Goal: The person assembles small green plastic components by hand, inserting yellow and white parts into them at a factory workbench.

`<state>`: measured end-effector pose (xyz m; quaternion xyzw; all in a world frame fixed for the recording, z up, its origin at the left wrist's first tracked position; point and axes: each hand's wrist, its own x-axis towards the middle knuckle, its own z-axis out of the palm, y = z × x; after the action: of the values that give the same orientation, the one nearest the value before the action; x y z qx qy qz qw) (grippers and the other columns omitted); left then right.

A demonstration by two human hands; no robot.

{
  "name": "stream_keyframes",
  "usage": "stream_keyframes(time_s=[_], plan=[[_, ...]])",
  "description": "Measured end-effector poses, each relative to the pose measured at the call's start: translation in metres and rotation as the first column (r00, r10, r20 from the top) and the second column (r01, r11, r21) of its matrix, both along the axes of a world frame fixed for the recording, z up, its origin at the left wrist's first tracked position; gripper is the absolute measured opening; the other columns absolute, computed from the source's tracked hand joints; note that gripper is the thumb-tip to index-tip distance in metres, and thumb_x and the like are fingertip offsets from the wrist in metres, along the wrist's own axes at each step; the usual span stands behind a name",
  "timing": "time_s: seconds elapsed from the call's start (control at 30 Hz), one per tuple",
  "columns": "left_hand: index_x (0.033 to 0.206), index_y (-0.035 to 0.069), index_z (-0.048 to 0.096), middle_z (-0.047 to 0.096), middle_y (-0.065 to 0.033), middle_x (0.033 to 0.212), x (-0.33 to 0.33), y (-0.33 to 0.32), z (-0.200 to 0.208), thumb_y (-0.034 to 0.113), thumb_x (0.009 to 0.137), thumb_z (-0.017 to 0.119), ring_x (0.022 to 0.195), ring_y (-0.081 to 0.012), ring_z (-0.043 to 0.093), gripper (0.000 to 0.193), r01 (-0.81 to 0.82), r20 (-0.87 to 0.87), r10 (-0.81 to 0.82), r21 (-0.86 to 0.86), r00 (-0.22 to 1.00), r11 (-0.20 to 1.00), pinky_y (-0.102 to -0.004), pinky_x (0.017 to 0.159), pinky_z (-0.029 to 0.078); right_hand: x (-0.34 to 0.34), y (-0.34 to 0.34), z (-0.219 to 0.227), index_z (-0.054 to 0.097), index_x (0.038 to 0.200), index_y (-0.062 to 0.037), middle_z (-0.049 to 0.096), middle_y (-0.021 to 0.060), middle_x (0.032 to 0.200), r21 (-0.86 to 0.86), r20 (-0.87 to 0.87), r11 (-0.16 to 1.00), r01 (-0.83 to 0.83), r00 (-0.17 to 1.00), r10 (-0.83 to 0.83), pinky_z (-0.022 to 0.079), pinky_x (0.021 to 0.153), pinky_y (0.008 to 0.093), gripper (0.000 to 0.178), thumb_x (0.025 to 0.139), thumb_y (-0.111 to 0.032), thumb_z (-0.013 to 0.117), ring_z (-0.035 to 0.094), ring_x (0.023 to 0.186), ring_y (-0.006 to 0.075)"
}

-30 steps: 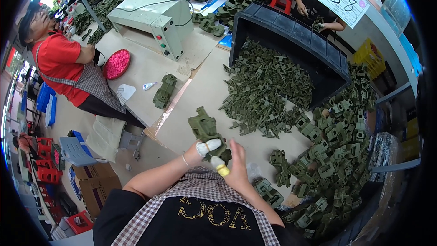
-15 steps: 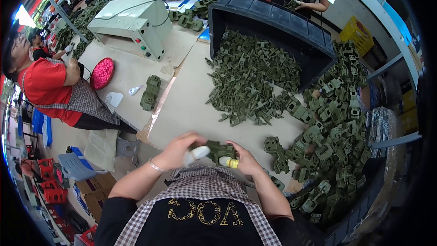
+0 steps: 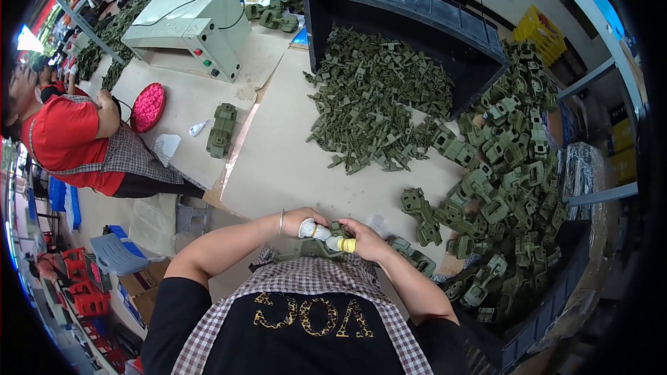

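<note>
Close against my checked apron, both hands are closed around a dark green plastic toy vehicle body [image 3: 313, 248]. My left hand [image 3: 300, 222] grips its left side, the thumb wrapped in white. On the other side my right hand [image 3: 367, 242] holds it, its thumb wrapped in white with a yellow band. The thumbs meet over the part, near a small green bit showing between the fingers; whether that is a separate piece I cannot tell. Fingers and thumbs hide much of the body. Just right of my right hand lies another green vehicle body [image 3: 413, 255].
A heap of small green parts [image 3: 379, 97] spills from a tipped black bin [image 3: 410, 7]. Many green bodies [image 3: 493, 187] pile up at right. At left are a pale machine [image 3: 187, 31], a red bowl of pink pieces [image 3: 148, 107], a small bottle [image 3: 198, 128] and a person in red [image 3: 69, 132].
The toy vehicle body has come down closer to my apron and tilted. My left hand has moved in toward the right, so both wrapped thumbs now sit together over it.
</note>
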<state>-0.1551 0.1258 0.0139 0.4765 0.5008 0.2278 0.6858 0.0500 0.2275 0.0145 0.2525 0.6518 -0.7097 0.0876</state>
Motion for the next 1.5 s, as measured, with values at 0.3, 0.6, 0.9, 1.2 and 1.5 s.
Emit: stream_keyframes(time_s=[0.3, 0.6, 0.9, 1.2, 1.5], plan=[[0.123, 0.005, 0.041, 0.046, -0.0086, 0.122, -0.04, -0.049, -0.017, 0.018, 0.083, 0.054, 0.113, -0.0159, 0.042, 0.044, -0.055, -0.078, 0.058, 0.038, 0.995, 0.998, -0.0282, 0.097, 0.031, 0.033, 0.04, -0.042, 0.035, 0.127, -0.0028, 0.044, 0.0134, 0.122, -0.229, 0.039, 0.958, 0.171, 0.985, -0.166, 0.036, 0.091, 0.0311, 0.06, 0.075, -0.014, 0.064, 0.043, 0.112, 0.0227], [0.12, 0.004, 0.044, 0.052, -0.0101, 0.116, 0.009, -0.059, 0.002, 0.011, 0.081, 0.055, 0.105, -0.0175, 0.05, 0.041, -0.293, -0.07, 0.302, 0.112, 0.951, 0.95, -0.0284, 0.092, 0.036, -0.012, -0.001, 0.067, 0.046, 0.112, -0.0045, 0.049, 0.0135, 0.109, 0.739, -0.048, 0.671, -0.064, 0.988, 0.148, 0.039, 0.087, 0.0366, 0.049, 0.069, -0.019, 0.066, 0.046, 0.104, 0.0302], [0.116, 0.004, 0.047, 0.053, -0.0107, 0.113, 0.024, -0.05, 0.002, 0.014, 0.078, 0.059, 0.103, -0.0181, 0.052, 0.042, -0.28, -0.148, 0.284, 0.046, 0.947, 0.959, -0.0288, 0.089, 0.039, -0.012, -0.018, 0.031, 0.041, 0.118, -0.005, 0.055, 0.0169, 0.1, 0.69, 0.108, 0.697, -0.197, 0.979, 0.17, 0.045, 0.076, 0.0402, 0.053, 0.071, -0.02, 0.063, 0.054, 0.092, 0.0328], [0.117, 0.002, 0.045, 0.052, -0.0097, 0.114, 0.035, -0.054, -0.017, 0.005, 0.077, 0.06, 0.102, -0.015, 0.05, 0.043, -0.436, 0.097, 0.429, 0.064, 0.898, 0.898, -0.0274, 0.09, 0.039, -0.017, 0.003, 0.021, 0.044, 0.117, -0.0036, 0.051, 0.0191, 0.111, 0.452, 0.231, 0.777, -0.439, 0.899, 0.373, 0.037, 0.089, 0.037, 0.051, 0.071, -0.019, 0.059, 0.046, 0.105, 0.0324], [0.112, 0.008, 0.051, 0.056, -0.0035, 0.101, 0.017, -0.067, -0.033, 0.014, 0.082, 0.054, 0.09, -0.0117, 0.053, 0.03, -0.707, -0.017, 0.707, -0.025, 0.707, 0.706, -0.027, 0.078, 0.044, -0.023, 0.005, 0.045, 0.037, 0.123, -0.0029, 0.043, 0.0182, 0.12, 0.693, 0.014, 0.718, -0.069, 0.997, 0.082, 0.032, 0.095, 0.0379, 0.061, 0.071, -0.016, 0.063, 0.039, 0.112, 0.0332]])
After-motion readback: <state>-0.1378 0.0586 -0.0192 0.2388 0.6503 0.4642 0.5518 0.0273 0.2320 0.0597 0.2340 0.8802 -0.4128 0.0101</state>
